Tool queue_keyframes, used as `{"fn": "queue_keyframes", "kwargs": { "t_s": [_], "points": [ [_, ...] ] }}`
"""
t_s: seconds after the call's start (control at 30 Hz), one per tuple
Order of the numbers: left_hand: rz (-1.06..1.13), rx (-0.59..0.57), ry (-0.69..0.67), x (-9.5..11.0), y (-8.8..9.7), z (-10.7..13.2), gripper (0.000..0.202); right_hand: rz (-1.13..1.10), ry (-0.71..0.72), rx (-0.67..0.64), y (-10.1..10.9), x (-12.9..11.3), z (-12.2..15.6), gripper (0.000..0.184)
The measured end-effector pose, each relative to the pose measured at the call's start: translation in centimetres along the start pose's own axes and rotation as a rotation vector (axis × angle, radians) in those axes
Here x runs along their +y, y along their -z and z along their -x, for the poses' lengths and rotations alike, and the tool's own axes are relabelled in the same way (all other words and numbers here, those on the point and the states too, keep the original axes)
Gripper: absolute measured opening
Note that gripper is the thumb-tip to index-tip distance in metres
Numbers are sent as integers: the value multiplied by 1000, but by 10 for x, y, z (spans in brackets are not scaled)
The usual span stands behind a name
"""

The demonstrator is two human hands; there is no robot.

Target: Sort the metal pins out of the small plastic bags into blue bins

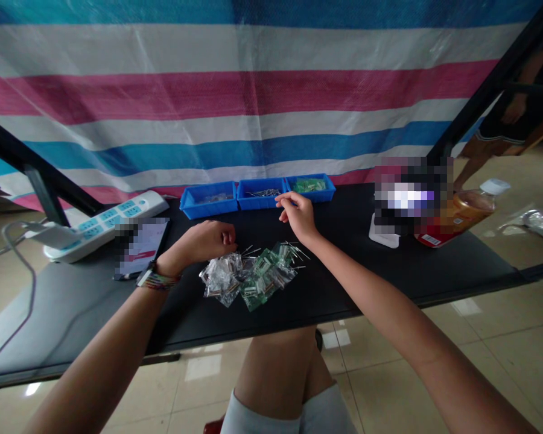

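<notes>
My left hand is curled closed beside a pile of small packets; whatever its fingers may hold is hidden. Clear plastic packets with small parts inside make up the pile's left side, and green-tinted packets its right. Several thin metal pins lie loose along the back of the pile. My right hand hovers just in front of the blue middle bin, fingers loosely bent and apart, with nothing visible in them. Thin metal pieces lie inside that bin.
Left of the middle bin is a blue bin with clear packets; right of it, one with green packets. A power strip and a phone lie left. At right are a drink bottle and a blurred, bright object. A person stands beyond.
</notes>
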State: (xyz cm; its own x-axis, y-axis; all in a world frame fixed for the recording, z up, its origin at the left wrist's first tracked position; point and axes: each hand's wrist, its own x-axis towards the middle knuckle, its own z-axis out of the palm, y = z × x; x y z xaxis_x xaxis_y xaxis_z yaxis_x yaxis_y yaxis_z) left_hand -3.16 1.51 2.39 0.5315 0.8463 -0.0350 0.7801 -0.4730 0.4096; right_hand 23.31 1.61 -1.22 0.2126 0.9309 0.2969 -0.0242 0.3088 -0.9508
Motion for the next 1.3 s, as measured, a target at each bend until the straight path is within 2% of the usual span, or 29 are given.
{"fn": "queue_keyframes", "kwargs": {
  "t_s": [0.13,0.3,0.4,0.53,0.67,0.83,1.1,1.3],
  "points": [
    [49,-5,-9,3,-2,-2,10,4,-14,-14,-1,0,1,17],
    [224,181,-166,14,0,-2,14,15,-23,-67,-1,-2,3,16],
    [346,229,-230,22,-1,1,18,-18,-26,-209,-3,-5,7,15],
    [467,232,-234,29,-8,3,26,-42,-48,-447,-10,-13,19,17],
    [629,259,-217,33,-14,0,34,-85,-24,-553,-15,-21,29,19],
    [790,242,-147,37,-12,-1,43,-86,27,-569,-15,-24,32,18],
    [808,231,-133,41,-7,1,43,-46,-22,-545,-14,-21,30,25],
    [850,300,-171,41,-7,2,38,-6,31,-344,-8,-21,24,43]
  ]
}}
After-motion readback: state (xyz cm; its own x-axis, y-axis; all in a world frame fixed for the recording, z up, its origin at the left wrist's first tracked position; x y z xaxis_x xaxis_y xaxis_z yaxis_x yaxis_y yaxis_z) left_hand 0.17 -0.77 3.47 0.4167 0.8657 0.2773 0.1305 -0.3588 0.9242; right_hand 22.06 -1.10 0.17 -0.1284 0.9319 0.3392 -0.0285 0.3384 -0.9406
